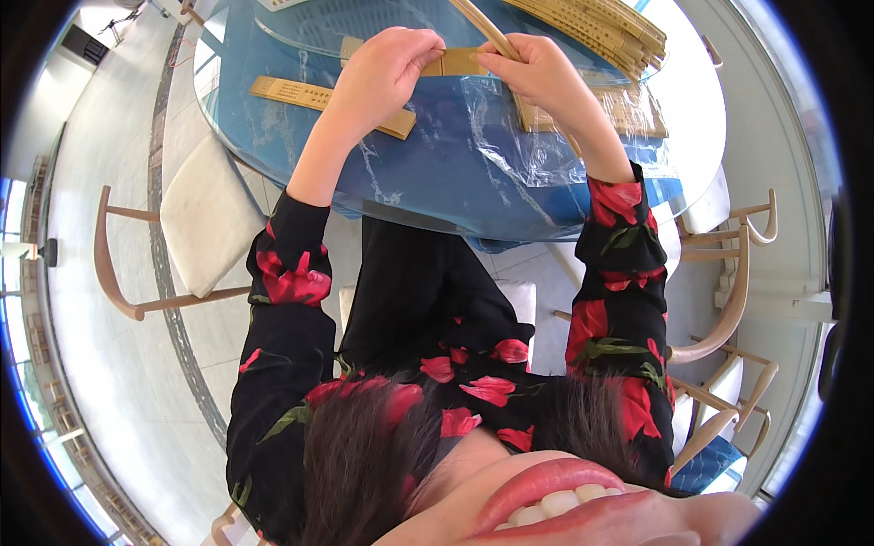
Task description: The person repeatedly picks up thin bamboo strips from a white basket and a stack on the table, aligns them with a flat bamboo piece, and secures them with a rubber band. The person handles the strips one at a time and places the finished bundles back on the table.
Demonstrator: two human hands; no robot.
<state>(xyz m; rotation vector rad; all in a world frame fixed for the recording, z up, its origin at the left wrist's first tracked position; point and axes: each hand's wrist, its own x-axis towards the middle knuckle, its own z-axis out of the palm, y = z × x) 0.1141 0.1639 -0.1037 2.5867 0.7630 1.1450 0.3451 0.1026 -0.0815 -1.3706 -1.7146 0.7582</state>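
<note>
Dark hair (364, 464) hangs nearest the camera. My left hand (390, 71) pinches a flat gold strip (461, 62) at one end, my right hand (539, 75) at the other, a slim tan stick (482, 25) against its fingers. I judge this strip half-handled, not yet set down. Outward on the blue table (401, 168) lie a printed strip (289, 92) and a fanned bundle (603, 35); which are finished, I can't tell.
</note>
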